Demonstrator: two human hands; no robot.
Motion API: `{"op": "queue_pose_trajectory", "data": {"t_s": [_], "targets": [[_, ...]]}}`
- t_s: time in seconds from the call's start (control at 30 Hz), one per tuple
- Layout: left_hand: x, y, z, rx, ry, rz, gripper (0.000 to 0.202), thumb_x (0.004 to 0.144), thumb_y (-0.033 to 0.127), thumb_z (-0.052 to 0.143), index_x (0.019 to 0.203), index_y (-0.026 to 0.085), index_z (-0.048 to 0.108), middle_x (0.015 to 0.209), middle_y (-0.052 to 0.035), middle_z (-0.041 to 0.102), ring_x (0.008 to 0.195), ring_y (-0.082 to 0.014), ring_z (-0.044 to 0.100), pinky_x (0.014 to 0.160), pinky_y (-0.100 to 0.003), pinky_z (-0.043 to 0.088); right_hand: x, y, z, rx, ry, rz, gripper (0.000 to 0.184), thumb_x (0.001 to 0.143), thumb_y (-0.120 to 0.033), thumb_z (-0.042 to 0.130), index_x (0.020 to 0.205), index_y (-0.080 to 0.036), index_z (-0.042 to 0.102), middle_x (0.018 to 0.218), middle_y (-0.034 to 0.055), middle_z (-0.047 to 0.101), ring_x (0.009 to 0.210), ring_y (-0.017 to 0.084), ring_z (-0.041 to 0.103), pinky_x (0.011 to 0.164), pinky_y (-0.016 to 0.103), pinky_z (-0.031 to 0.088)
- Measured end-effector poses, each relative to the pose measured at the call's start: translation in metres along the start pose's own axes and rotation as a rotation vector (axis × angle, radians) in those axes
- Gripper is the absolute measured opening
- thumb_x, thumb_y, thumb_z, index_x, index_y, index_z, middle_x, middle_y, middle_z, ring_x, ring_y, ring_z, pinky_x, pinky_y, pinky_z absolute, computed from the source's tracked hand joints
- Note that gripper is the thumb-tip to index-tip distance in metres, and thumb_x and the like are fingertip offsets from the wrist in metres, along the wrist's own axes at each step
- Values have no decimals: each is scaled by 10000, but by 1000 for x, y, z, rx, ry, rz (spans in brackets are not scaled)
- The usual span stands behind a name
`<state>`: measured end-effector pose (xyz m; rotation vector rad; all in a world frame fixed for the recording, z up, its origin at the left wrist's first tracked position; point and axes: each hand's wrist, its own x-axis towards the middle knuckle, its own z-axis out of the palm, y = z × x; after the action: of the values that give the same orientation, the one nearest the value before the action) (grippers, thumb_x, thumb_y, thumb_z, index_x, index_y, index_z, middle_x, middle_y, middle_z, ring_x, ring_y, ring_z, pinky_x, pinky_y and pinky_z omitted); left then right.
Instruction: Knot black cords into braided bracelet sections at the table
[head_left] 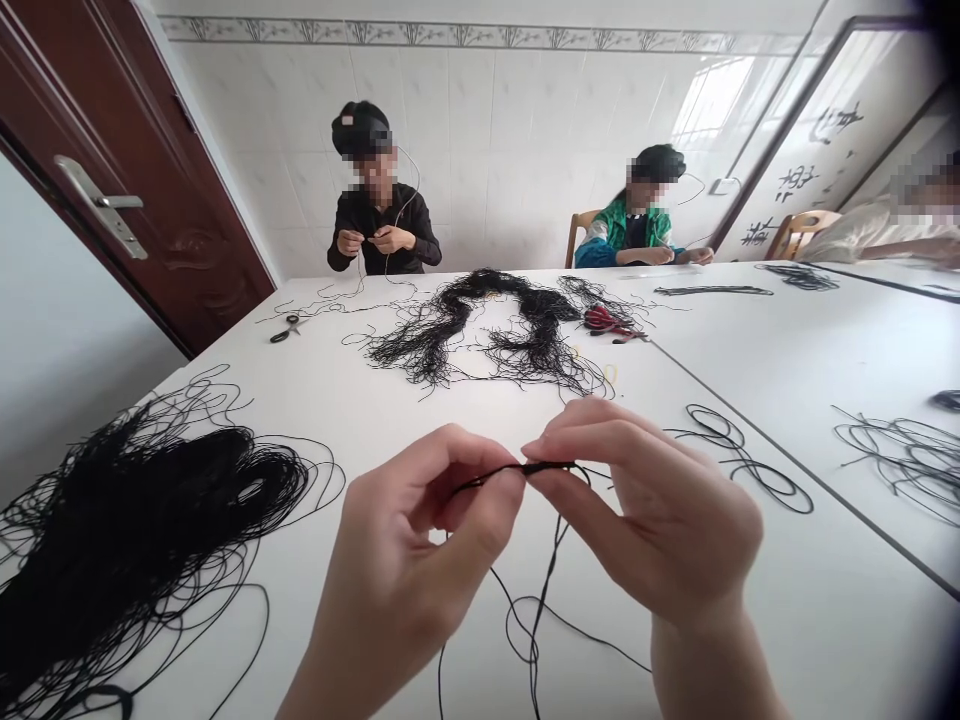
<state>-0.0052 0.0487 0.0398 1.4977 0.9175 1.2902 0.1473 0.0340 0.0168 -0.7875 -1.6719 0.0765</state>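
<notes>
Both hands meet over the near part of the white table, pinching one black cord (551, 466). My left hand (431, 540) grips it between thumb and fingers, and a stretch of cord runs back into the palm. My right hand (645, 510) pinches the thicker, knotted-looking stretch just beside the left fingertips. Loose cord ends (534, 630) hang below the hands, crossing and looping over the tabletop. The fingers partly cover the knotted stretch, so its exact form is hidden. To the left of my left hand lies a large bundle of black cord (142, 540).
The white table (315, 400) has a seam on the right. Farther back are an arch-shaped heap of black cords (540, 320), red-handled tools (611, 322) and small scissors (286, 328). Loose cord coils (772, 480) lie at right. Two people (382, 225) sit opposite; another (877, 235) sits far right.
</notes>
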Motion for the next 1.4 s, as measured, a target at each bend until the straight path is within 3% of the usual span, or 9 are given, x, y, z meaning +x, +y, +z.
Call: {"op": "queue_pose_trajectory", "data": {"t_s": [0.3, 0.5, 0.73, 0.93, 1.13, 1.27, 1.4], "targets": [[6, -3, -8, 46, -125, 19, 123, 791, 247, 690, 670, 228, 696, 549, 10, 512, 489, -115, 458, 398, -201, 395, 1, 2, 2, -3, -19, -49, 210, 839, 15, 611, 954, -159, 587, 819, 7, 589, 741, 96, 541, 684, 317, 470], [9, -5, -10, 62, -145, 29, 121, 800, 237, 685, 680, 233, 688, 541, 19, 514, 477, -109, 465, 389, -194, 391, 3, 4, 0, -31, -62, -63, 196, 856, 3, 585, 950, -168, 567, 811, 5, 581, 756, 108, 534, 687, 322, 465], [3, 0, 1, -45, 23, -33, 138, 765, 207, 680, 631, 231, 661, 555, 29, 532, 498, -93, 455, 431, -190, 378, 3, 9, -1, -16, -4, 0, 187, 865, -47, 646, 969, -194, 600, 829, 4, 617, 779, 116, 580, 695, 315, 491], [3, -1, 2, 3, 16, -54, 73, 749, 249, 691, 675, 243, 694, 611, 18, 542, 553, -114, 441, 455, -221, 358, 3, 8, 0, -43, -7, -19, 198, 860, -25, 637, 947, -198, 595, 811, 0, 608, 749, 110, 577, 677, 309, 497], [8, -2, -1, -115, -47, -101, 269, 873, 288, 545, 660, 232, 700, 629, -3, 582, 617, -129, 465, 543, -240, 394, 3, 7, 1, -64, -18, -63, 192, 864, -12, 625, 941, -184, 590, 801, 1, 611, 731, 106, 586, 690, 324, 496], [7, 0, 2, -86, -31, -128, 125, 771, 245, 650, 650, 222, 666, 561, 35, 523, 546, -101, 436, 487, -217, 368, 4, 8, 2, -87, -10, -67, 177, 870, -17, 620, 930, -181, 588, 794, -1, 609, 726, 103, 582, 675, 318, 489], [6, 2, 5, -90, -8, -113, 139, 775, 236, 635, 639, 211, 651, 558, 44, 528, 541, -83, 453, 491, -193, 373, 4, 8, 1, -98, -3, -80, 169, 869, -9, 618, 921, -168, 591, 791, -3, 604, 727, 93, 576, 680, 314, 486]]}}
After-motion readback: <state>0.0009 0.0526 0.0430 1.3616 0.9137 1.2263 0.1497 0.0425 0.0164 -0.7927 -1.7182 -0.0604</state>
